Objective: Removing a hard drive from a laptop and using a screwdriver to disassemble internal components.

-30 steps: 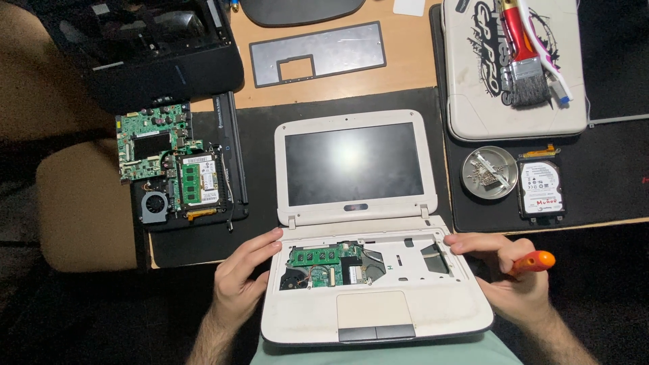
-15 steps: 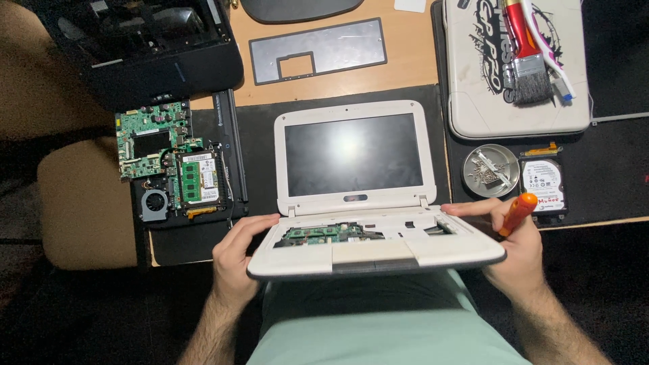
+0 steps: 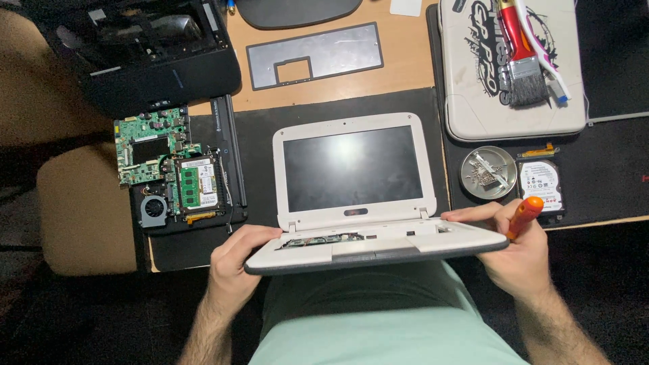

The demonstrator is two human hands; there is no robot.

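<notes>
While the left hand [image 3: 233,270] curls around the near left corner of the small white laptop [image 3: 365,203], thumb on top and fingers under the edge, the right hand [image 3: 517,253] grips the near right corner in the same way — and also pinches an orange-handled screwdriver [image 3: 524,215] against its palm, the handle sticking up past the knuckles. Between the two hands the laptop's base is tilted, its front edge lifted off the desk [image 3: 405,67] above the person's lap, the keyboard bay open so that a strip of green circuit board shows just below the hinge. Its dark screen stands open, facing up.

Just beyond the right hand lie a round metal dish of screws [image 3: 488,172] and a bare hard drive [image 3: 539,184], side by side on a black mat [image 3: 608,176]. Farther back a paintbrush [image 3: 522,61] rests on a closed white laptop [image 3: 473,108].

Left of the left hand sits a green motherboard [image 3: 162,162] with a fan — well apart from the grey keyboard frame [image 3: 314,55] at the back.
</notes>
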